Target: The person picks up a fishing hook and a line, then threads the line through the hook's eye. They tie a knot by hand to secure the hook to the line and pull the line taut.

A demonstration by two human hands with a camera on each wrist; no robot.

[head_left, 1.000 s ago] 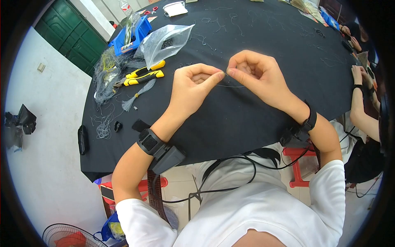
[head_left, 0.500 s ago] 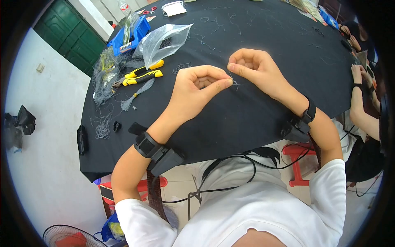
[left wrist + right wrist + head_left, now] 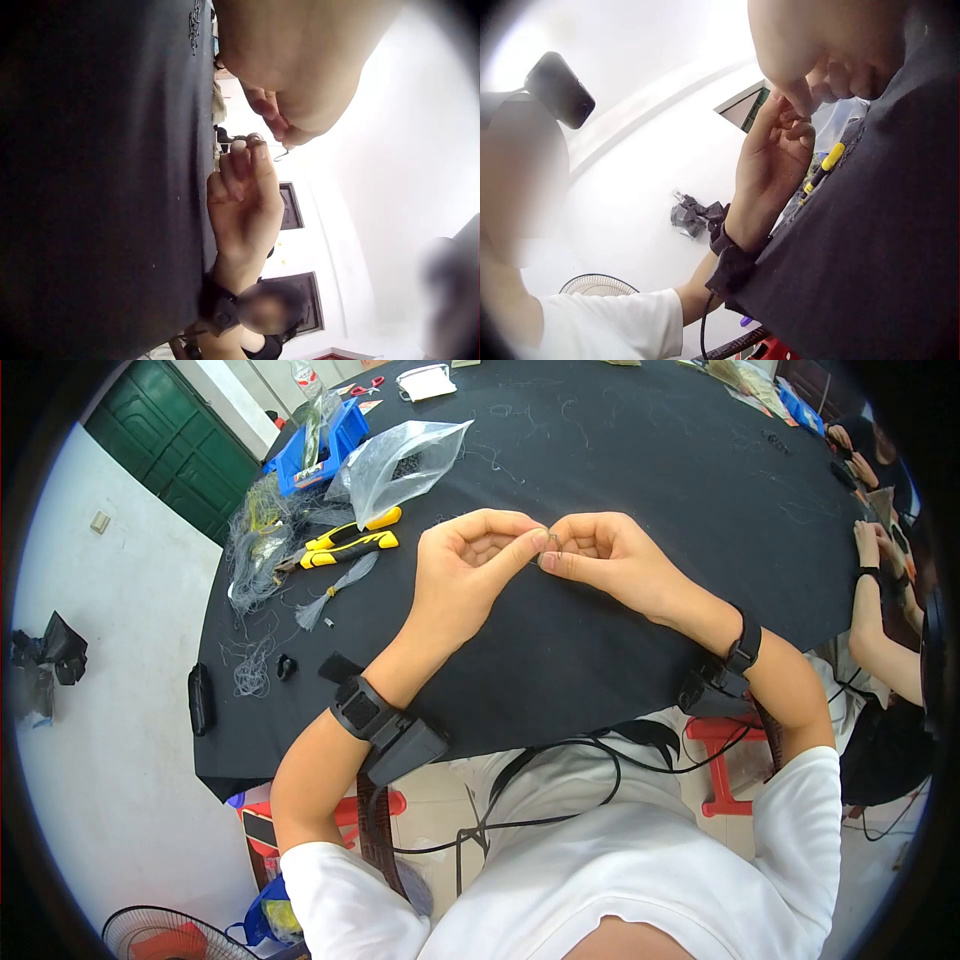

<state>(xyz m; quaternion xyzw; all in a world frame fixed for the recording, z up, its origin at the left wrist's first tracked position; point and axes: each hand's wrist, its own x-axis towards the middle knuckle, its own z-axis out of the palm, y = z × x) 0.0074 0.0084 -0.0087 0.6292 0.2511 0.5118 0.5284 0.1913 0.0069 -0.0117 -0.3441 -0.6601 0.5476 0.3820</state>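
Over the black-covered table, both hands meet fingertip to fingertip. The left hand (image 3: 462, 575) pinches a tiny fish hook between thumb and forefinger; in the left wrist view the bent hook (image 3: 283, 157) shows beside the fingertips. Close against it, the right hand (image 3: 622, 563) pinches fine fishing line between thumb and forefinger, its other fingers curled. The thin line is barely visible between the fingertips. In the right wrist view, the hands overlap and hide the hook.
Left of the hands lie yellow-and-black pliers (image 3: 350, 550), a tied bundle of line (image 3: 336, 592) and a tangle of line (image 3: 253, 555). Behind them are a clear plastic bag (image 3: 410, 465) and a blue bin (image 3: 345, 435). Other people's hands (image 3: 868, 545) are at the right edge.
The hands were close, then moved slightly apart with line between them. Now the right hand has come down and left, and the fingertips meet again.
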